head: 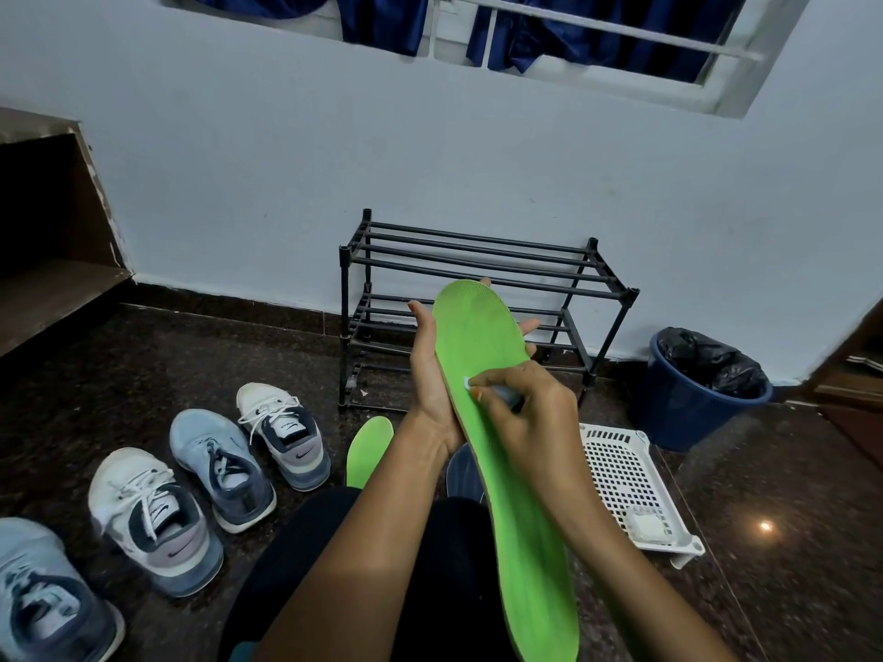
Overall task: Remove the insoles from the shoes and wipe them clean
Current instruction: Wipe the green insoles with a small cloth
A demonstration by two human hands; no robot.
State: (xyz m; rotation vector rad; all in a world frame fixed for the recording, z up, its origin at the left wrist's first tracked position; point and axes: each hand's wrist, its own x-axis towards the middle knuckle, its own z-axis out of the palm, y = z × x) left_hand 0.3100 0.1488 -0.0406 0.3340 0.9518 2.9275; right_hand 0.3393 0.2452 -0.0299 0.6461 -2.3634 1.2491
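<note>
Plainly the green insole (525, 556) is off the floor, slanted over the lap. Its long axis runs from the heel end near the body up and away to the toe end before the shoe rack (478, 253). The left hand (432, 384) clasps the far half in its grip, fingers behind. The right hand (525, 413) pinches a small white wipe (470, 383) against the upper face. From there, I judge the longer stretch to wipe lies heelward.
</note>
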